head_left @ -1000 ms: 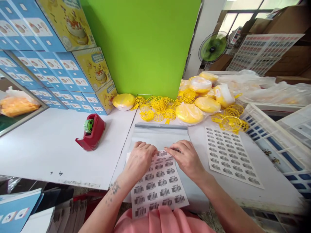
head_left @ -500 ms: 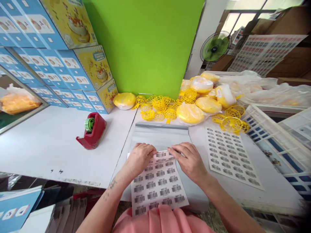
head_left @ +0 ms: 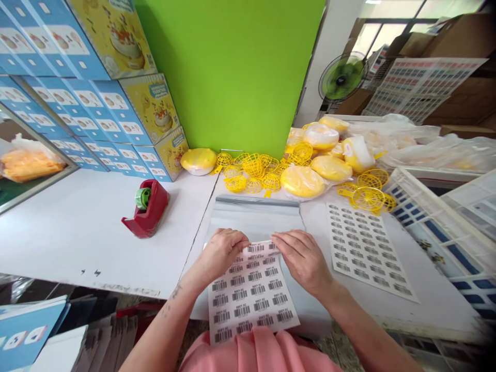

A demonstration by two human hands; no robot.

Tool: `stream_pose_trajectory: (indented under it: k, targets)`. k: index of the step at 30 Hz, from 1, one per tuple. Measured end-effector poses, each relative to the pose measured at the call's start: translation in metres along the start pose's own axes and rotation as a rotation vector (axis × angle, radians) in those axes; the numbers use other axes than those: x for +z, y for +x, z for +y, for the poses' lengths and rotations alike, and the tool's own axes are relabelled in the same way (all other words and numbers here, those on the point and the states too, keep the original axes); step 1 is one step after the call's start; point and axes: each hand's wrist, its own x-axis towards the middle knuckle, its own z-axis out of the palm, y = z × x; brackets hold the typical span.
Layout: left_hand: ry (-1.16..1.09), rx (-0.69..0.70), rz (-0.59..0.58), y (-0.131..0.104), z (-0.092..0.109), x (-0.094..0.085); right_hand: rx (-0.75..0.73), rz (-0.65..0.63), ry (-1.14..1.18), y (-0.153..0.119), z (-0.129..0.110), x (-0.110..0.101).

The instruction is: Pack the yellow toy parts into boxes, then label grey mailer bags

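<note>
A sheet of barcode labels [head_left: 256,292] lies in front of me over grey plastic bags [head_left: 256,212], its near edge reaching my pink clothing. Its far edge is folded back in a strip. My left hand [head_left: 225,250] pinches the left end of that strip, fingers pressed together. At the right end, my right hand [head_left: 302,256] has its thumb and fingers closed on the same sheet. Between the hands, one row of barcodes shows on the folded strip.
A red tape dispenser [head_left: 149,209] stands left. Behind are blue boxes [head_left: 104,111], a green panel [head_left: 232,72], yellow strainers [head_left: 253,165] and wrapped yellow pieces [head_left: 302,181]. Another label sheet [head_left: 368,250] and a white crate [head_left: 445,227] are right.
My right hand has shifted slightly to the right along the strip, and its fingers have closed down on the sheet's edge. My left hand has barely moved.
</note>
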Motion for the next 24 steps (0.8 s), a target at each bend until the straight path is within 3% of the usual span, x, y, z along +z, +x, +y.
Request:
stream_pose_trajectory:
  k: [5, 8, 12, 15, 18, 20, 22, 24]
  targets:
    - [-0.032, -0.037, -0.002, -0.002, -0.001, -0.001, -0.074, 0.013, -0.121, -0.004, -0.003, 0.001]
    - [-0.038, -0.065, -0.016, -0.003, -0.003, -0.001, -0.069, 0.065, -0.042, -0.003, -0.017, -0.009]
    - [-0.046, -0.093, -0.072, -0.012, -0.001, -0.003, 0.167, 0.142, 0.264, 0.01, -0.027, -0.038]
    - [-0.069, -0.052, -0.169, -0.023, 0.01, -0.001, 0.411, 0.157, 0.376, 0.023, -0.004, -0.04]
    - [-0.086, 0.05, -0.27, -0.034, 0.026, 0.005, 0.502, -0.027, 0.382, 0.031, 0.033, -0.007]
    - [-0.07, 0.1, -0.3, -0.038, 0.035, 0.011, 0.574, -0.289, 0.319, 0.033, 0.052, 0.026]
    - [-0.033, 0.118, -0.315, -0.04, 0.039, 0.015, 0.608, -0.502, 0.255, 0.035, 0.061, 0.058]
    - [0.003, 0.107, -0.321, -0.041, 0.04, 0.017, 0.615, -0.606, 0.222, 0.038, 0.062, 0.081]
